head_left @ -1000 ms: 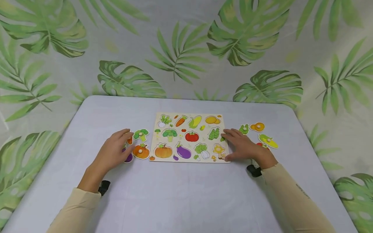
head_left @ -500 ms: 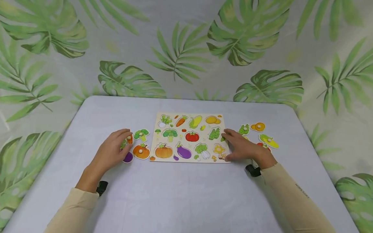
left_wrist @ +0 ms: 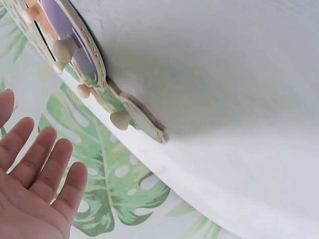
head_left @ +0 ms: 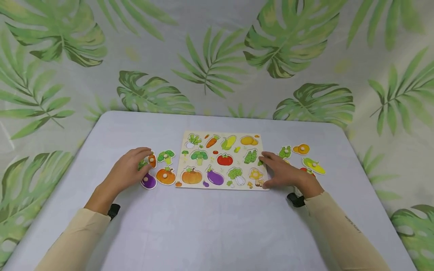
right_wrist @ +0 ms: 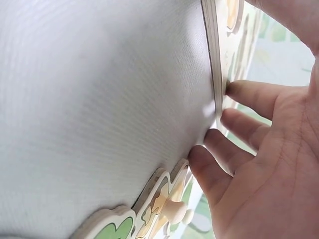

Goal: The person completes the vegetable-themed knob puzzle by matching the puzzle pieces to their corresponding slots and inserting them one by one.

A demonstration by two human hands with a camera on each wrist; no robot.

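A wooden vegetable puzzle board point(head_left: 209, 149) lies mid-table with printed vegetables. My left hand point(head_left: 125, 171) hovers with relaxed fingers over knobbed pieces left of the board; its palm point(left_wrist: 30, 199) holds nothing in the left wrist view. Nearest it are the eggplant piece point(head_left: 149, 183), the carrot piece point(head_left: 152, 161) and a green-and-white piece point(left_wrist: 144, 122), mostly hidden from the head view. The pumpkin piece point(head_left: 166, 177) and broccoli piece point(head_left: 166, 156) lie closer to the board. My right hand point(head_left: 281, 172) rests spread at the board's right edge, fingertips point(right_wrist: 234, 88) against it.
Right of the board lie a potato piece point(head_left: 301, 149), a green leafy piece point(head_left: 285, 152), a corn piece point(head_left: 313, 166) and a partly covered tomato piece point(head_left: 307, 171). A mushroom piece point(right_wrist: 157, 206) sits below the right fingers. A leaf-print cloth point(head_left: 210, 75) hangs behind the table.
My left hand has drawn back slightly left, uncovering more of the eggplant and carrot pieces. My right hand stays at the board's edge. The head view has shifted a little.
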